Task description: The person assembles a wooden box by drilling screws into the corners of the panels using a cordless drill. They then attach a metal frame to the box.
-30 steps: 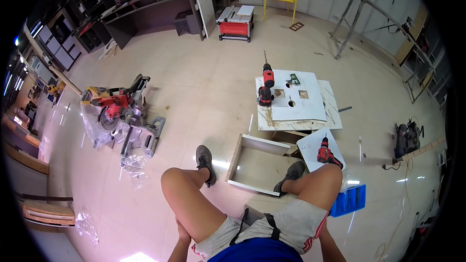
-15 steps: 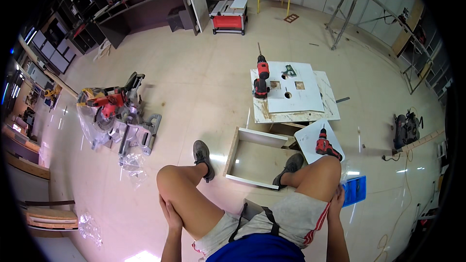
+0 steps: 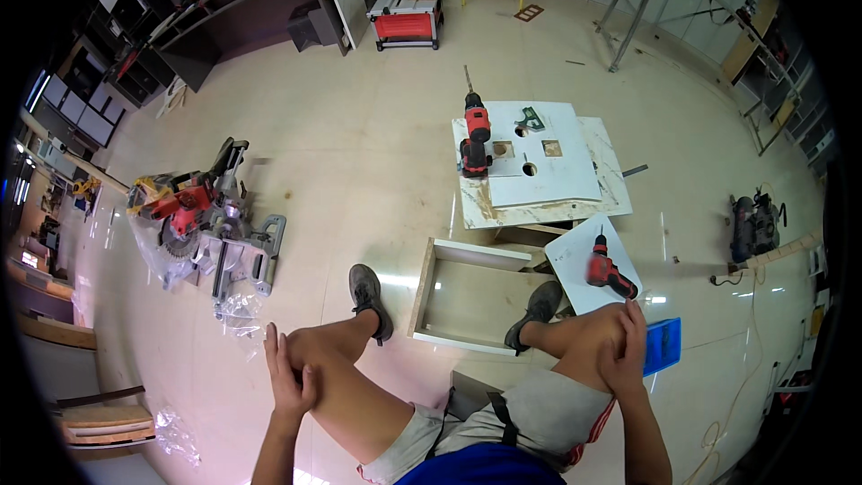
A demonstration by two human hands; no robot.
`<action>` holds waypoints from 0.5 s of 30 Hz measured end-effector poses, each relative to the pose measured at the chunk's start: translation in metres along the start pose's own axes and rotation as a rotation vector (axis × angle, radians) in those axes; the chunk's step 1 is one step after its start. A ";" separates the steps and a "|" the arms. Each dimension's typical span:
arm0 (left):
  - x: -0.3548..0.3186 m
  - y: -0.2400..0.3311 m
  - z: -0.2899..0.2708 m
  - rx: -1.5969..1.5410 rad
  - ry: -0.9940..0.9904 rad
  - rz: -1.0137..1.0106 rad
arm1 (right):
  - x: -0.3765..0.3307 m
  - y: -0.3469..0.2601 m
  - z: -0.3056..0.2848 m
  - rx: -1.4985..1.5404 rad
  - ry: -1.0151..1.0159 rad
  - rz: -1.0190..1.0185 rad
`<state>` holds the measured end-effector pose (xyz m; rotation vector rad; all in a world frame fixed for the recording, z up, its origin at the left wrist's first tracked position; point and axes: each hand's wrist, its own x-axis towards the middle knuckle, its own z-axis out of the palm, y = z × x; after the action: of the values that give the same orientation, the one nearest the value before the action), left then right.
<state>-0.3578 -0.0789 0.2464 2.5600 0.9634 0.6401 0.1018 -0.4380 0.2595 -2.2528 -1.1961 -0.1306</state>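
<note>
Two grips inspected, both empty with fingers apart: your left hand (image 3: 289,392) is raised at the left knee, your right hand (image 3: 628,355) rests on the right knee. Nearest the right hand, a red drill (image 3: 608,273) lies toward the near right corner of a small white board (image 3: 569,251), bit toward the far edge. A blue tray (image 3: 664,364) sits just beside that hand. Judged risk: a bump from your right knee or hand could tip the drill off that corner, its base being close to the edge. Your right shoe (image 3: 539,307) could also catch the drawer box (image 3: 469,295) if shifted carelessly. Compared with the earlier frame, both hands have moved up from your legs' outer sides; drill and board are unmoved
</note>
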 end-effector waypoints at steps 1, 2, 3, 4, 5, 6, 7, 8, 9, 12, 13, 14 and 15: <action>0.008 -0.004 -0.002 0.067 -0.068 0.071 | 0.004 0.002 -0.003 -0.026 -0.020 0.003; 0.012 -0.011 -0.003 0.122 -0.145 0.102 | 0.006 0.005 -0.004 -0.048 -0.042 0.007; 0.016 -0.014 -0.004 0.108 -0.189 0.118 | 0.007 0.009 -0.003 -0.071 -0.070 0.011; 0.022 -0.015 -0.005 0.092 -0.233 0.135 | 0.007 0.015 0.000 -0.158 -0.094 -0.014; 0.029 -0.017 -0.006 0.077 -0.282 0.151 | 0.010 0.016 0.002 -0.166 -0.112 -0.021; 0.032 -0.018 -0.004 0.025 -0.232 0.123 | 0.016 0.016 0.001 -0.173 -0.127 -0.030; 0.033 -0.022 -0.004 0.010 -0.233 0.137 | 0.020 0.018 0.003 -0.181 -0.142 -0.039; 0.033 -0.027 -0.006 -0.006 -0.237 0.151 | 0.019 0.026 0.008 -0.128 -0.109 -0.016; 0.034 -0.031 -0.005 -0.027 -0.236 0.165 | 0.019 0.030 0.009 -0.099 -0.107 -0.005; 0.045 -0.036 -0.005 -0.021 -0.278 0.164 | 0.022 0.038 0.012 0.033 -0.057 0.017; 0.053 -0.038 -0.005 -0.018 -0.303 0.172 | 0.023 0.042 0.017 0.043 -0.054 0.025; 0.064 -0.037 0.000 -0.018 -0.285 0.158 | 0.027 0.042 0.017 0.043 -0.044 0.038; 0.074 -0.037 0.003 -0.022 -0.312 0.160 | 0.030 0.044 0.017 0.043 -0.034 0.051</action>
<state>-0.3262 -0.0021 0.2495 2.6309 0.6492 0.2755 0.1511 -0.4256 0.2367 -2.2548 -1.1465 -0.0469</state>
